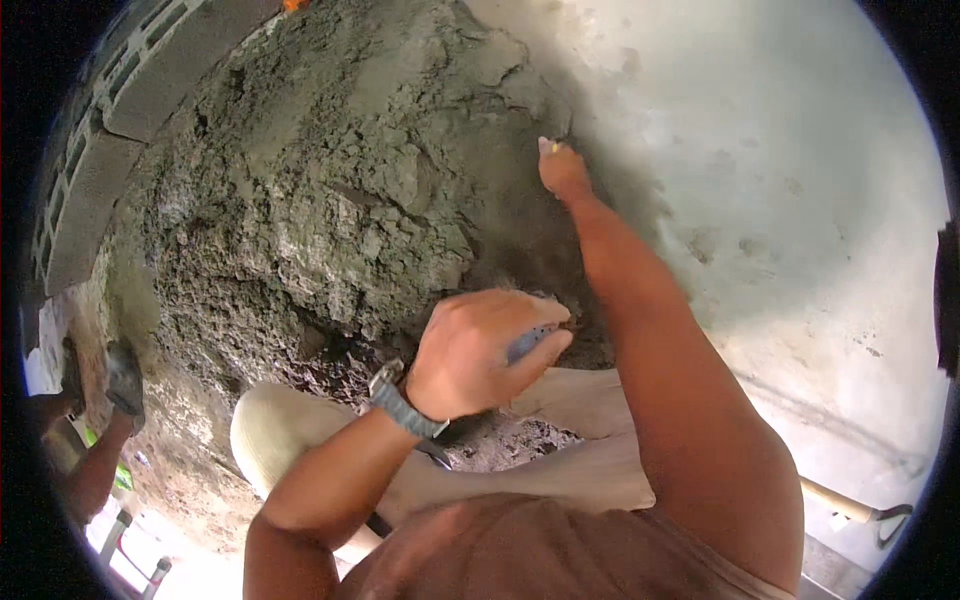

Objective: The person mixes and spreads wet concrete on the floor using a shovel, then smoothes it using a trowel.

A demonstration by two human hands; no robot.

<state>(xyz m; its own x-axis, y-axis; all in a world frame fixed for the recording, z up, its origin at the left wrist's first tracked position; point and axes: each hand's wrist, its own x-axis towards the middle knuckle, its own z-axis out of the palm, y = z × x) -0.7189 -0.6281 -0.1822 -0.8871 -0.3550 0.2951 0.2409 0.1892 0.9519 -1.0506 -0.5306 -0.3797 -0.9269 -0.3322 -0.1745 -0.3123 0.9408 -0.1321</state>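
Working the lumpy grey cement (330, 190) beside the pale wall (800, 150) should go best with small, gentle pushes, the left hand (465, 350) curled around a blue-grey thing (528, 343) and the right hand (566, 175) bent-fingered, though I cannot tell around what.

Pale, blotchy wall (800, 220) at right, grey hollow blocks (185, 75) upper left

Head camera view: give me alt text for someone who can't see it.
A person's bare left hand, wearing a grey wristwatch, grips a blue-grey, partly hidden object before a lumpy grey mortar-like mound, while the bare right hand is outstretched at the mound's right edge, beside a stained pale surface. Grey hollow concrete blocks line the upper left.
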